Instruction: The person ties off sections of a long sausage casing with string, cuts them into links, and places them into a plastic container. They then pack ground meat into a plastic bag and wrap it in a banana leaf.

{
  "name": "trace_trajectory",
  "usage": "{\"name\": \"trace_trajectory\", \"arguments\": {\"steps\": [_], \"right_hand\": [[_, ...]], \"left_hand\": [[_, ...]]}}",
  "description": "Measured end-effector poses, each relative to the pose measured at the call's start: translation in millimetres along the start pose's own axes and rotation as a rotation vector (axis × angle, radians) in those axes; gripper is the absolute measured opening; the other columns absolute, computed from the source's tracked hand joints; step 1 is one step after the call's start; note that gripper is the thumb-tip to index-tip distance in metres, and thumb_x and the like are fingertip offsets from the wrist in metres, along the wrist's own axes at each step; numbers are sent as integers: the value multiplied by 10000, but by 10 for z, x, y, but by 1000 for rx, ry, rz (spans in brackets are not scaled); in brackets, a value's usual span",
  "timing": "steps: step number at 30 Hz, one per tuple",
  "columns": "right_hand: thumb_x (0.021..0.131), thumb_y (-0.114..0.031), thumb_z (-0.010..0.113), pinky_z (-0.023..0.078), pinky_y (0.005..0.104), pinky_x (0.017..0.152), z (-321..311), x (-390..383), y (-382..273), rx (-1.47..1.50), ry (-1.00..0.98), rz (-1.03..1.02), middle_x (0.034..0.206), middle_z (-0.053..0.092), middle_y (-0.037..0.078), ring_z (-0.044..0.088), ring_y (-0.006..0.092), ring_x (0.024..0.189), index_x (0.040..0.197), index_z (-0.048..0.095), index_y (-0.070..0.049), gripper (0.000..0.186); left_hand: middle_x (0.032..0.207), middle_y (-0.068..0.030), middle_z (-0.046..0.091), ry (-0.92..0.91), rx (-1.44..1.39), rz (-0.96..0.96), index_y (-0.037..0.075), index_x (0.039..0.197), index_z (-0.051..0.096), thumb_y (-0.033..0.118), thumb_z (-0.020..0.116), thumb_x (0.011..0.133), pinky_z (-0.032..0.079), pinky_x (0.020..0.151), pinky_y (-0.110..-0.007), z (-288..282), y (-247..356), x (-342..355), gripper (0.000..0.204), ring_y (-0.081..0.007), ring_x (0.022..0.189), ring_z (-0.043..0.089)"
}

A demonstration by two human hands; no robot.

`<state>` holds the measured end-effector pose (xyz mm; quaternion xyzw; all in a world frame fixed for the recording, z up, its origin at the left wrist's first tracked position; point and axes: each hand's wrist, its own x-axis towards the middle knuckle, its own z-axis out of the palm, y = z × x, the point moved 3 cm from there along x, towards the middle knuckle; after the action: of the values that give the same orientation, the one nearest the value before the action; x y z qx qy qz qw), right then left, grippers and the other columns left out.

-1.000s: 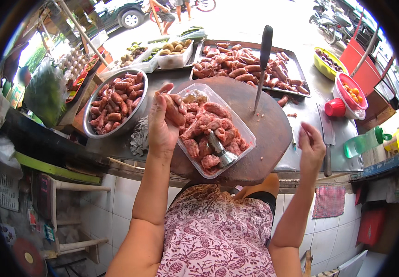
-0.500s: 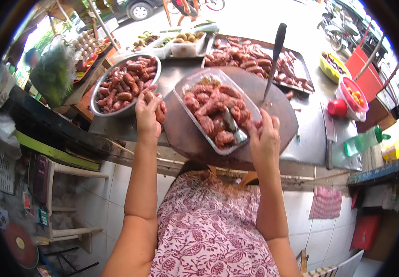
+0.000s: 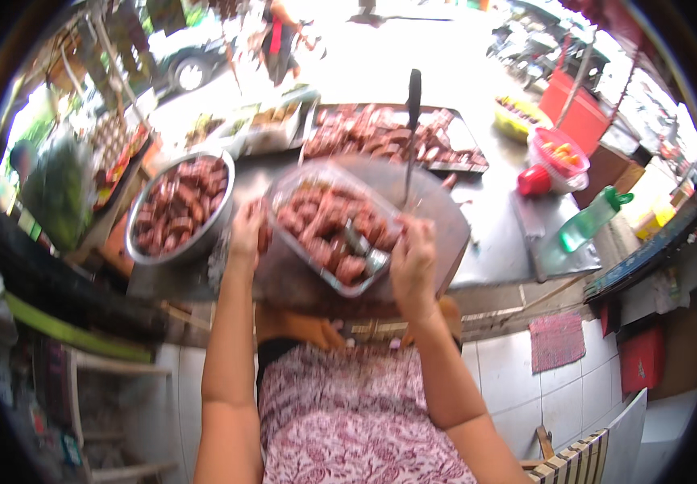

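Note:
A clear plastic container full of reddish sausage links rests on a round chopping block. A dark-and-light cylindrical thing, blurred, lies among the links. My left hand is closed beside the container's left wall, with a sausage showing at its fingers. At the right wall my right hand has its fingers closed on the rim. Left of my left hand stands an oval metal bowl heaped with sausages. A dark-handled knife stands upright behind the container.
Behind the block lies a metal tray of sausages. To the right are a cleaver, a red cup, a pink basket and a green bottle. White produce bins stand at the back left.
My left hand has moved from the metal bowl's rim to the container's left side, the sausage still in it. The right hand stays at the container's right rim. The view has shifted.

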<state>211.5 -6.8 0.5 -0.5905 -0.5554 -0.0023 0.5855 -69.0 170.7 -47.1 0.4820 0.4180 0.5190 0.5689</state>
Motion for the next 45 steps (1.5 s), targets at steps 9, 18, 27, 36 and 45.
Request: {"name": "trace_trajectory", "arguments": {"steps": [9,18,27,36,45], "right_hand": [[938,9,511,491,423,910,72,-110,46,0,146,-93,1086,586,207,591,368,1026,1134,633,18,231],[905,13,524,475,442,933,105,-133,149,37,102,-4,1058,617,207,589,368,1019,1084,655,44,224],[939,-49,651,536,400,832,-5,-64,101,145,109,-20,1078,597,199,631,358,980,1113,660,5,182],[943,-68,647,533,397,839,15,-104,191,211,140,-77,1107,596,206,625,371,981,1128,645,12,202],[952,-160,627,541,410,788,-99,-87,186,141,-52,388,1017,664,225,660,313,936,1182,643,33,301]], "left_hand": [[748,61,541,34,-225,302,71,1128,652,139,541,1025,305,469,-173,121,-343,71,166,1,546,426],[1049,-71,668,173,202,293,41,1165,666,276,474,1083,464,863,-287,21,-348,43,313,-142,925,582],[1057,-67,634,244,261,377,16,1209,607,358,450,1103,498,911,-283,-36,-314,103,391,-156,1028,607],[1083,-85,652,200,307,296,-16,1163,635,436,379,1108,492,915,-320,-116,-330,150,522,-172,994,609],[769,18,608,248,266,306,31,1021,675,498,416,1088,437,650,-265,55,-246,86,538,-85,686,519]]}}
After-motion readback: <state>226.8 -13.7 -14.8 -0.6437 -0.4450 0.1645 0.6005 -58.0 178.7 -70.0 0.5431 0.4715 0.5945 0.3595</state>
